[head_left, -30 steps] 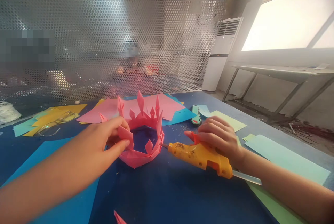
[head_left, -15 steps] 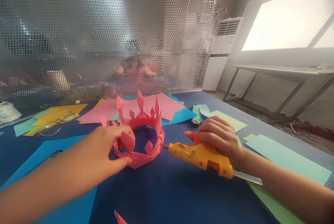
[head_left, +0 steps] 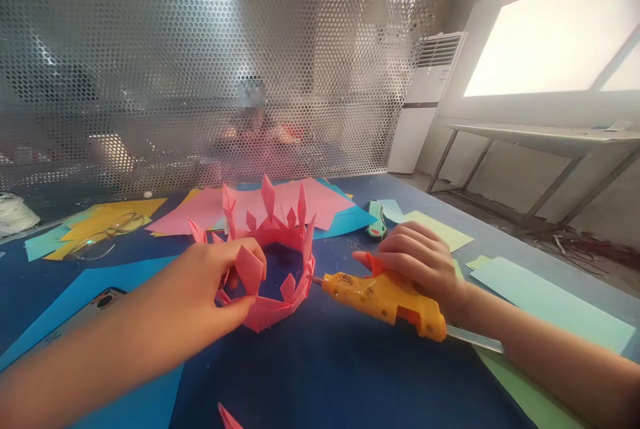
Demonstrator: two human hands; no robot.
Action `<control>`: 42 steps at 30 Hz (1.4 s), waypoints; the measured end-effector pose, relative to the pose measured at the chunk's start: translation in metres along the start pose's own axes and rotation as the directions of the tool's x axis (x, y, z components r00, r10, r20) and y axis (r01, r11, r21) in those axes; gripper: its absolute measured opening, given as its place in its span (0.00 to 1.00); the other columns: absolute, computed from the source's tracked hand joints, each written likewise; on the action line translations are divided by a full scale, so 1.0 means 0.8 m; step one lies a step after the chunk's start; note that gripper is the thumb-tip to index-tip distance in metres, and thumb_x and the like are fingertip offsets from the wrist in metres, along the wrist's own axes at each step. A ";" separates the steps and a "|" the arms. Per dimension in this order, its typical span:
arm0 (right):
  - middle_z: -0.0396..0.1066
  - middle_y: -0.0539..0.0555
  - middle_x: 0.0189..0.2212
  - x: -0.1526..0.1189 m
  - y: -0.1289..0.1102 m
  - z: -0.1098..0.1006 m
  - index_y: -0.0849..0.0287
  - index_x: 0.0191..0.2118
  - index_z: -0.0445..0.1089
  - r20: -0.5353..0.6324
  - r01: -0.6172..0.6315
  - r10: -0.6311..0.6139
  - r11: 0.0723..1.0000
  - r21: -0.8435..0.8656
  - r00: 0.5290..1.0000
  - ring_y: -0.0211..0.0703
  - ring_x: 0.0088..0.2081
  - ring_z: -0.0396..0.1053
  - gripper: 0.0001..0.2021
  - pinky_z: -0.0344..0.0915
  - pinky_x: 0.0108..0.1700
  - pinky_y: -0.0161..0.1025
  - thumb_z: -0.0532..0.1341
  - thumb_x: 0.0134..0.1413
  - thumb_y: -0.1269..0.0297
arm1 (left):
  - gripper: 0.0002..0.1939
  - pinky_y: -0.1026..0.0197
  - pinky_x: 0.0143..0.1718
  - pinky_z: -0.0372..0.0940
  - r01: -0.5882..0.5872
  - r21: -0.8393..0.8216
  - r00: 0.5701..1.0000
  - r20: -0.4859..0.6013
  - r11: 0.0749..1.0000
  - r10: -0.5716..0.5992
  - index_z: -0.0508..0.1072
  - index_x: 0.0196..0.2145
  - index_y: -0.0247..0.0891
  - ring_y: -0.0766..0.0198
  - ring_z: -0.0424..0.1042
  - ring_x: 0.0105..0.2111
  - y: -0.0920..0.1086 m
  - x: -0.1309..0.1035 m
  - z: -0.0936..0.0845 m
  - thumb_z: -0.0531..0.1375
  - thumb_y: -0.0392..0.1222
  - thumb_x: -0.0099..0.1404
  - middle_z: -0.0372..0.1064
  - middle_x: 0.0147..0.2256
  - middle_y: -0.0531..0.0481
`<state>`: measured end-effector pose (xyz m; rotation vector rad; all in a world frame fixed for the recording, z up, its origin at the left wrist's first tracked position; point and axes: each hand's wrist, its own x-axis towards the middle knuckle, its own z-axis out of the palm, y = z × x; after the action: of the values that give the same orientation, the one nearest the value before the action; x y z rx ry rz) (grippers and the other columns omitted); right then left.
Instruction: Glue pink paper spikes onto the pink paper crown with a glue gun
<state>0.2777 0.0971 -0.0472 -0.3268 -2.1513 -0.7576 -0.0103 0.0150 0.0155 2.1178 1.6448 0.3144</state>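
On the blue table (head_left: 320,376), left hand (head_left: 210,282) now pinching paper crown (head_left: 273,269), right hand (head_left: 417,259) still loosely over glue gun (head_left: 385,299).

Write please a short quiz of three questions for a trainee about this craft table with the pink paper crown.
1. True or false: the glue gun lies on the table under the right hand.
2. What does the left hand pinch? A) eyeglasses B) paper crown C) phone
3. Fill in: the glue gun's nozzle points toward the ____.

Key: 1 true; 2 B; 3 crown.
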 end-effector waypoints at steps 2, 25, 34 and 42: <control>0.65 0.46 0.21 0.000 0.000 0.000 0.57 0.30 0.61 0.000 -0.001 0.001 1.000 0.003 1.000 0.35 0.23 0.60 0.11 0.62 0.28 0.36 0.66 0.56 0.70 | 0.05 0.61 0.32 0.57 -0.016 -0.004 1.000 -0.006 1.000 0.016 0.62 0.24 0.43 0.65 0.61 0.29 0.001 -0.001 0.001 0.54 0.39 0.57 0.64 0.29 0.58; 0.64 0.46 0.21 -0.001 0.000 0.002 0.57 0.30 0.62 -0.008 -0.007 0.007 1.000 0.017 1.000 0.35 0.23 0.60 0.12 0.61 0.27 0.37 0.68 0.53 0.70 | 0.03 0.58 0.37 0.58 0.081 0.026 0.997 -0.007 0.996 -0.080 0.65 0.29 0.45 0.61 0.65 0.34 0.004 -0.009 0.003 0.55 0.45 0.58 0.70 0.35 0.55; 0.64 0.46 0.21 -0.002 0.001 0.003 0.57 0.30 0.61 -0.014 -0.008 0.008 1.000 0.023 1.000 0.35 0.23 0.61 0.13 0.62 0.27 0.37 0.69 0.52 0.70 | 0.02 0.60 0.30 0.55 0.060 -0.016 0.998 -0.019 0.998 -0.060 0.64 0.27 0.45 0.64 0.62 0.28 0.006 -0.007 0.008 0.54 0.42 0.57 0.66 0.28 0.58; 0.64 0.45 0.21 0.000 0.000 0.002 0.56 0.30 0.61 -0.008 -0.005 0.006 1.000 0.021 1.000 0.35 0.22 0.61 0.12 0.62 0.27 0.37 0.67 0.54 0.69 | 0.06 0.61 0.30 0.55 0.007 -0.089 0.999 -0.037 0.996 -0.010 0.63 0.24 0.43 0.66 0.59 0.27 0.010 -0.004 0.009 0.55 0.42 0.58 0.63 0.28 0.58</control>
<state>0.2767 0.0984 -0.0483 -0.3180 -2.1488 -0.7312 -0.0014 0.0091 0.0134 2.0509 1.6295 0.4192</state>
